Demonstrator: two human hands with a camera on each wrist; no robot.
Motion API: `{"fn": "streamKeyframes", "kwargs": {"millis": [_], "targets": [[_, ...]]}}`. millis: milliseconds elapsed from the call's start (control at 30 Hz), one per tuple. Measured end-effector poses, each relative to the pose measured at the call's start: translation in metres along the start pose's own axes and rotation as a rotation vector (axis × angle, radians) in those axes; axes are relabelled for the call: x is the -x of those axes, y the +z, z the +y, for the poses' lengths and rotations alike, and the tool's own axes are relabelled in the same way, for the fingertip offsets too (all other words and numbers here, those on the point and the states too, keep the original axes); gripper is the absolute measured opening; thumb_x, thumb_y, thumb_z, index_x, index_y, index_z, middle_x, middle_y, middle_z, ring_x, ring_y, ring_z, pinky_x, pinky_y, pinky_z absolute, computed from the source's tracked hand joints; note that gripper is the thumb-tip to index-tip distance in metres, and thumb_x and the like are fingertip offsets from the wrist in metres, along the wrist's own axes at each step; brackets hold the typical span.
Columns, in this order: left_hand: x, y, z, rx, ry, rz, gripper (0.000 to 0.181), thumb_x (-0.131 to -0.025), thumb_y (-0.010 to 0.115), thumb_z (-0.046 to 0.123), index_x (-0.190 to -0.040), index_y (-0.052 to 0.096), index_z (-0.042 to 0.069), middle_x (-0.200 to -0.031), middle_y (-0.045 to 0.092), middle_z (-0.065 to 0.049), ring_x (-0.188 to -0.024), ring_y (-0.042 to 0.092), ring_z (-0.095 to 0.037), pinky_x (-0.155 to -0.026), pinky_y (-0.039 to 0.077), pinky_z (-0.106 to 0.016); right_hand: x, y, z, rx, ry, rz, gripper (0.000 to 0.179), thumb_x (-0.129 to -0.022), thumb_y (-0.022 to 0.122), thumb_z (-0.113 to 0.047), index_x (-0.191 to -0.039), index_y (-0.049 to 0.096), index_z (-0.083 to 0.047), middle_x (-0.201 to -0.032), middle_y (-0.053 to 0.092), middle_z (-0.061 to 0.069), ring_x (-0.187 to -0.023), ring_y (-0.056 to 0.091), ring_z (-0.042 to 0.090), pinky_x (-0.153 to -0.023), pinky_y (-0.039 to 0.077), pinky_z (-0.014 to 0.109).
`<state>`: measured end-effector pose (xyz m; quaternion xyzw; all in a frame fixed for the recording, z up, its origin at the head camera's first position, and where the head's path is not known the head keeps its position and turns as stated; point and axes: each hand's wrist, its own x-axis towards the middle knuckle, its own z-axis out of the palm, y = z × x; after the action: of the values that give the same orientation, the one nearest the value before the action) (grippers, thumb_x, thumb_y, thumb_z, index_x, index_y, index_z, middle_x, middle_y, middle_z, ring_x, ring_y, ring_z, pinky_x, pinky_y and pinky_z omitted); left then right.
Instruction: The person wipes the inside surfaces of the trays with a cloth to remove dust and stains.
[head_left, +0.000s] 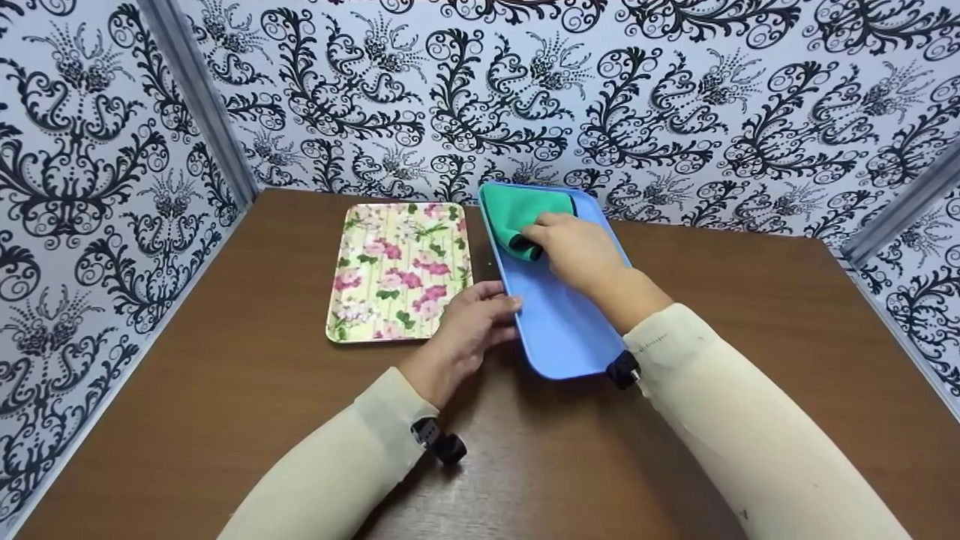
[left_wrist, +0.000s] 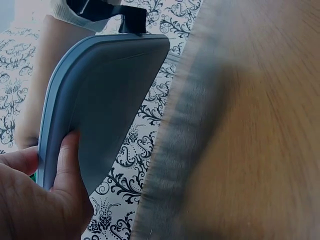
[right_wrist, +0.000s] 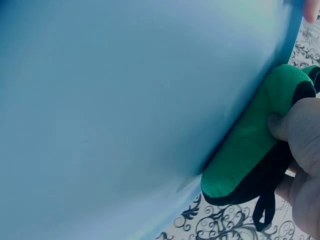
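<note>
A blue tray (head_left: pixel 566 322) is held tilted above the brown table, its inner face toward the head camera. My left hand (head_left: pixel 476 319) grips its left edge, thumb on one side and fingers on the other; the left wrist view shows the tray's underside (left_wrist: pixel 115 95) with a finger against it. In my right hand (head_left: pixel 581 251) is a folded green cloth (head_left: pixel 517 210) with black edging, lying against the tray's upper left part. The right wrist view shows the thumb pressing into the cloth (right_wrist: pixel 245 145) and a black loop (right_wrist: pixel 265 210) hanging from it.
A flowered tray (head_left: pixel 401 270) lies flat on the brown table (head_left: pixel 247 360), left of the blue one. Behind the table stands a wall (head_left: pixel 480 90) with black scroll patterns. Each sleeve carries a small black camera, one on the left wrist (head_left: pixel 442 442).
</note>
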<state>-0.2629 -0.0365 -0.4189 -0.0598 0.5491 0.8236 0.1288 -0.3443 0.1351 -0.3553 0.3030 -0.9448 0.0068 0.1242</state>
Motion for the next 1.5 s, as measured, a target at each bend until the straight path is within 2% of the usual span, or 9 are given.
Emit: {"fn": "streamKeyframes", "kwargs": {"millis": [167,400,600,800,900,1133,1333,1500], "targets": [[0.0,0.001,0.0,-0.001,0.017,-0.009,0.034,-0.095,0.067,0.0,-0.128,0.059,-0.004,-0.095,0.068,-0.005,-0.082,0.069,-0.015,-0.07,0.063,-0.029,0.004,-0.002,0.014,0.0,0.042,-0.034,0.046,-0.096,0.059,-0.001,-0.138,0.067,-0.021,-0.134,0.068,0.007,-0.124,0.065,0.032,-0.103,0.055,0.051],[0.0,0.001,-0.001,-0.012,0.013,-0.019,0.031,-0.095,0.067,0.001,-0.126,0.061,-0.003,-0.096,0.068,-0.006,-0.083,0.068,-0.016,-0.072,0.063,-0.03,0.009,-0.001,0.035,0.0,0.136,-0.099,0.044,-0.1,0.057,-0.006,-0.14,0.065,-0.023,-0.137,0.067,0.008,-0.124,0.064,0.035,-0.102,0.055,0.055],[0.0,0.0,-0.001,-0.021,0.008,-0.015,0.031,-0.095,0.068,0.001,-0.125,0.061,-0.002,-0.097,0.067,-0.006,-0.085,0.068,-0.016,-0.072,0.063,-0.03,0.012,0.001,0.05,-0.006,0.197,-0.178,0.051,-0.099,0.054,-0.003,-0.147,0.058,-0.022,-0.147,0.061,0.013,-0.133,0.058,0.041,-0.111,0.048,0.059],[0.0,0.0,0.0,-0.024,0.017,-0.016,0.031,-0.096,0.067,0.001,-0.126,0.061,-0.002,-0.098,0.068,-0.007,-0.085,0.068,-0.017,-0.071,0.063,-0.03,0.015,-0.001,0.059,-0.034,0.232,-0.194,0.055,-0.096,0.056,0.002,-0.147,0.058,-0.019,-0.145,0.062,0.014,-0.133,0.057,0.043,-0.112,0.046,0.061],[0.0,0.0,-0.001,-0.028,0.017,-0.019,0.03,-0.096,0.067,0.001,-0.126,0.061,-0.003,-0.097,0.068,-0.006,-0.085,0.068,-0.017,-0.072,0.063,-0.03,0.017,-0.001,0.059,-0.045,0.237,-0.191,0.054,-0.096,0.058,0.002,-0.146,0.059,-0.019,-0.142,0.064,0.015,-0.129,0.059,0.044,-0.109,0.048,0.062],[-0.001,0.0,-0.002,-0.034,0.019,-0.04,0.034,-0.097,0.066,0.003,-0.129,0.059,-0.004,-0.098,0.068,-0.007,-0.084,0.069,-0.016,-0.073,0.062,-0.03,0.02,0.002,0.052,-0.015,0.204,-0.168,0.043,-0.096,0.054,0.0,-0.134,0.066,-0.019,-0.123,0.07,0.015,-0.115,0.066,0.043,-0.094,0.055,0.062],[-0.001,0.001,-0.001,-0.031,0.016,-0.028,0.035,-0.096,0.066,0.002,-0.13,0.059,-0.003,-0.098,0.067,-0.006,-0.083,0.068,-0.015,-0.071,0.062,-0.029,0.018,-0.002,0.041,-0.003,0.172,-0.153,0.036,-0.096,0.054,-0.001,-0.125,0.068,-0.018,-0.121,0.071,0.013,-0.112,0.067,0.043,-0.094,0.055,0.061],[-0.001,0.001,-0.001,-0.029,0.01,-0.013,0.035,-0.095,0.068,0.002,-0.129,0.059,-0.003,-0.098,0.066,-0.005,-0.082,0.068,-0.014,-0.07,0.062,-0.029,0.016,-0.006,0.029,0.004,0.156,-0.16,0.039,-0.096,0.055,0.0,-0.127,0.068,-0.019,-0.12,0.07,0.01,-0.111,0.068,0.04,-0.094,0.057,0.057]]}}
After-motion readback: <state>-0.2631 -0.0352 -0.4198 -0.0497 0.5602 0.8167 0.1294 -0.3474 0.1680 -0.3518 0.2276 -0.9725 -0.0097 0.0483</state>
